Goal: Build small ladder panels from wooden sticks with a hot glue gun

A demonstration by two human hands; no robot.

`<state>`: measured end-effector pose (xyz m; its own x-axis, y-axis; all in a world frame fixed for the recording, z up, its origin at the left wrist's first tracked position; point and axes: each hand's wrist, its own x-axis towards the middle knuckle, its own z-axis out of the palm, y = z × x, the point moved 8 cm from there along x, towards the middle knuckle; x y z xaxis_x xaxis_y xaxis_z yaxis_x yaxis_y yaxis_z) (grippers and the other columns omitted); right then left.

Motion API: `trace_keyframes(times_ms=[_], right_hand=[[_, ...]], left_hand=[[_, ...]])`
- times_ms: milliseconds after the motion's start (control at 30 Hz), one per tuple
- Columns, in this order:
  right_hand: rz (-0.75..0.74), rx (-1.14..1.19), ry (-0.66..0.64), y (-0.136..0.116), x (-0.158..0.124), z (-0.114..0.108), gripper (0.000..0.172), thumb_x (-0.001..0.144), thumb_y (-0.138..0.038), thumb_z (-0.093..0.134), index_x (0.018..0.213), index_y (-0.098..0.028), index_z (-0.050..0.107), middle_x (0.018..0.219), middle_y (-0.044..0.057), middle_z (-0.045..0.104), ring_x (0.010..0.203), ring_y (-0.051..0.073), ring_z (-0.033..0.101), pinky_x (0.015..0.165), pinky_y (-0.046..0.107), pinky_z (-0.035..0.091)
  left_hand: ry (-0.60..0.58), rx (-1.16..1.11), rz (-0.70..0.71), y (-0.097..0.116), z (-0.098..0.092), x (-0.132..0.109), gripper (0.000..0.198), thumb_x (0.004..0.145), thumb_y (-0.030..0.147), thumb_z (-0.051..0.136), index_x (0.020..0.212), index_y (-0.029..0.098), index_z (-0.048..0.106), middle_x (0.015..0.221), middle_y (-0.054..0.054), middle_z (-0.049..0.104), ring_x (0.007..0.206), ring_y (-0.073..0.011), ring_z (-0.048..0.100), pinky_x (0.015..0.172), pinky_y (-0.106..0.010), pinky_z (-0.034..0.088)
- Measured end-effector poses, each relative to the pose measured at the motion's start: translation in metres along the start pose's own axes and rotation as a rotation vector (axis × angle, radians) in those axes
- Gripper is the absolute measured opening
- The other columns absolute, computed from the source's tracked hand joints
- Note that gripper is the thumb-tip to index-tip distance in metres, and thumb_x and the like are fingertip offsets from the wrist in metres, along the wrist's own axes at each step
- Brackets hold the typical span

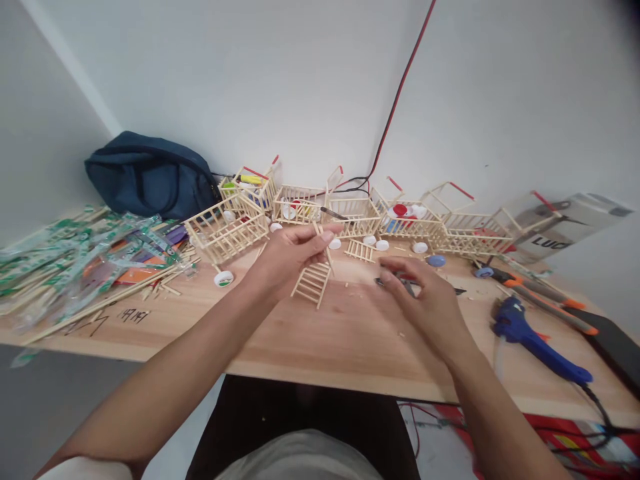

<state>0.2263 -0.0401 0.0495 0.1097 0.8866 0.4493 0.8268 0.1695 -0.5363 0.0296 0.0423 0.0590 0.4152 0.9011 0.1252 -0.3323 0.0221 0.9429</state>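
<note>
Pinched between the thumb and fingers of my left hand (300,250) is a thin wooden stick (329,257). Just under that hand, a small ladder-like wooden frame (312,284) shows; whether the hand also grips it is hard to tell. To the right, my right hand (417,290) is over the table with its thumb and fingers curved, at a dark metal tool (411,285). The fingers partly cover this tool, and their hold on it is unclear. Another small slatted piece (360,251) lies behind, between the hands.
Small wooden stick carts (350,217) stand along the wall. Wrapped sticks (75,257) and a dark blue bag (153,175) are at the left. A blue glue gun (537,343), orange-handled pliers (550,305) and bottle caps (436,261) lie at the right.
</note>
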Motion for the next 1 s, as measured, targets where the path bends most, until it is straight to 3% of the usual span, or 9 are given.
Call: trace_keyframes(times_ms=[133, 300, 433, 567, 700, 833, 1000], right_hand=[[-0.056, 0.247, -0.131, -0.051, 0.016, 0.024, 0.013, 0.086, -0.032, 0.062, 0.09, -0.023, 0.071, 0.089, 0.002, 0.074, 0.074, 0.016, 0.064, 0.067, 0.028, 0.048], [-0.102, 0.314, -0.247, -0.073, 0.025, 0.052, 0.007, 0.084, -0.027, 0.065, 0.082, -0.021, 0.068, 0.074, -0.001, 0.069, 0.06, 0.011, 0.055, 0.057, 0.024, 0.038], [-0.115, 0.327, -0.357, -0.069, 0.025, 0.067, 0.008, 0.086, -0.026, 0.061, 0.082, -0.021, 0.066, 0.071, -0.003, 0.066, 0.06, 0.01, 0.052, 0.058, 0.024, 0.036], [-0.027, 0.362, -0.349, -0.045, 0.026, 0.075, 0.011, 0.084, -0.029, 0.059, 0.079, -0.02, 0.063, 0.066, -0.002, 0.059, 0.059, 0.011, 0.048, 0.056, 0.025, 0.035], [0.085, 0.468, -0.388, -0.025, 0.024, 0.088, 0.015, 0.082, -0.034, 0.057, 0.079, -0.02, 0.06, 0.063, -0.003, 0.055, 0.057, 0.012, 0.047, 0.055, 0.025, 0.036], [0.086, 0.402, -0.401, -0.026, 0.02, 0.095, 0.013, 0.082, -0.033, 0.058, 0.08, -0.02, 0.062, 0.066, -0.001, 0.06, 0.059, 0.012, 0.052, 0.057, 0.026, 0.038], [0.062, 0.383, -0.446, -0.037, 0.013, 0.103, 0.011, 0.083, -0.03, 0.058, 0.08, -0.021, 0.064, 0.067, -0.002, 0.063, 0.057, 0.012, 0.053, 0.055, 0.024, 0.039]], left_hand=[[0.053, 0.003, -0.046, -0.015, -0.006, -0.012, 0.021, 0.065, 0.031, 0.083, 0.074, 0.014, 0.075, 0.102, -0.007, 0.074, 0.072, -0.0098, 0.06, 0.074, -0.027, 0.051], [0.148, 0.018, -0.052, -0.022, -0.02, -0.026, 0.022, 0.063, 0.032, 0.084, 0.066, 0.014, 0.071, 0.093, -0.005, 0.074, 0.076, -0.0136, 0.066, 0.075, -0.028, 0.054], [0.206, 0.156, -0.067, -0.023, -0.035, -0.036, 0.022, 0.068, 0.032, 0.081, 0.079, 0.014, 0.074, 0.085, -0.004, 0.073, 0.073, -0.0132, 0.066, 0.074, -0.027, 0.054], [0.29, 0.323, -0.042, -0.012, -0.063, -0.046, 0.038, 0.072, 0.032, 0.076, 0.103, 0.012, 0.069, 0.068, 0.001, 0.066, 0.058, -0.0107, 0.06, 0.061, -0.025, 0.05], [0.212, 0.703, -0.076, -0.005, -0.079, -0.061, 0.058, 0.076, 0.022, 0.069, 0.131, 0.015, 0.052, 0.055, 0.009, 0.054, 0.049, -0.0105, 0.051, 0.053, -0.023, 0.039], [0.117, 1.183, -0.06, -0.009, -0.081, -0.076, 0.034, 0.084, 0.024, 0.06, 0.118, 0.019, 0.061, 0.063, 0.005, 0.058, 0.06, -0.0144, 0.056, 0.06, -0.025, 0.038], [0.066, 1.473, 0.059, -0.019, -0.069, -0.075, 0.026, 0.092, 0.024, 0.049, 0.111, 0.021, 0.065, 0.096, -0.006, 0.071, 0.09, -0.0215, 0.065, 0.075, -0.03, 0.044]])
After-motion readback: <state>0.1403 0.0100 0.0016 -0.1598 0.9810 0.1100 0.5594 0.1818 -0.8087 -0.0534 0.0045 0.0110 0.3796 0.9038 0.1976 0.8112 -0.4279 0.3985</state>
